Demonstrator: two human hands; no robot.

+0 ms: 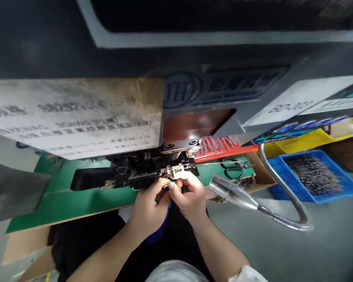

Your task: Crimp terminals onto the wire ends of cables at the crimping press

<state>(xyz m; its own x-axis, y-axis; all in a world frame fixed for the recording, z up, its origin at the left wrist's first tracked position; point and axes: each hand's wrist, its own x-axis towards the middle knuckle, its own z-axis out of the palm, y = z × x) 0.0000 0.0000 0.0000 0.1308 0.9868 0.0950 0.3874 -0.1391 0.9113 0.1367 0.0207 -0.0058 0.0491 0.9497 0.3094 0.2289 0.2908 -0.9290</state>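
Both of my hands meet at the front of a dark press machine (176, 90), close to its lower tooling (141, 172). Thin coloured wires (166, 181), some yellow and one blue, show between my fingertips. My left hand (151, 203) pinches the wires from the left side. Touching it from the right, my right hand (191, 196) has thumb and forefinger pressed together on the same wires. The wire ends are tiny, and the fingers partly cover them. A bright light falls on the fingertips and the tooling.
A lamp (232, 192) on a bendy metal neck stands just right of my right hand. Black-handled scissors (233, 168) lie on the green tabletop (91, 203). Behind them is a red tray (223, 152) of wires. A blue bin (347, 184) with many small pieces sits at right.
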